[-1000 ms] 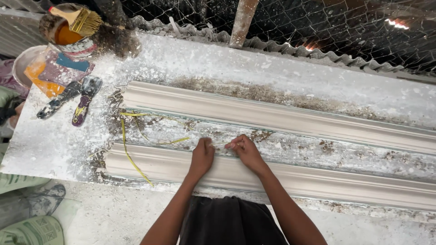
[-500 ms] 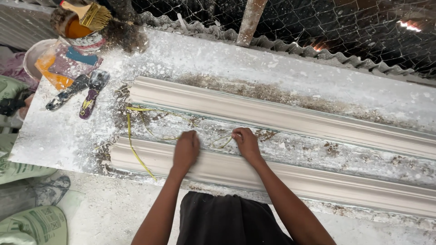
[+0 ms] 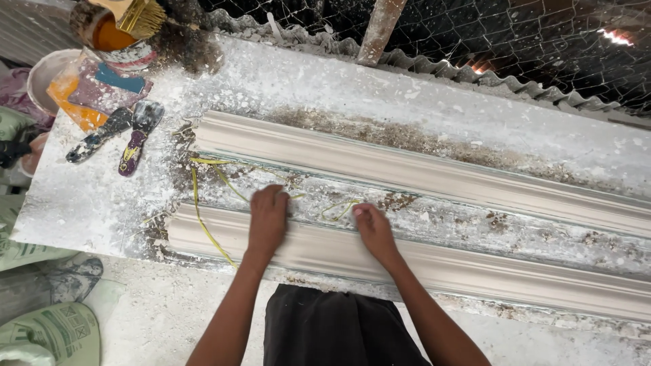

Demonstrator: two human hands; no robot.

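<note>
Two long white plaster mouldings lie side by side on a dusty white table (image 3: 81, 203). My left hand (image 3: 268, 220) rests palm down on the top edge of the near moulding (image 3: 475, 268), fingers curled over thin yellow strings (image 3: 203, 217) that trail across the strip between the mouldings. My right hand (image 3: 371, 229) presses on the same edge a little to the right, fingertips at a yellow string loop. The far moulding (image 3: 407, 166) lies untouched behind them.
Two plaster-caked scrapers (image 3: 115, 135) lie at the table's left end, beside a tin with a brush (image 3: 119, 27) and a bowl (image 3: 47, 81). Wire mesh (image 3: 515, 34) and corrugated sheet run behind the table. Green printed sacks (image 3: 47, 332) lie on the floor at left.
Both hands have slid left along the near moulding's top edge, and the view has shifted with them. The left hand now covers the yellow strings.
</note>
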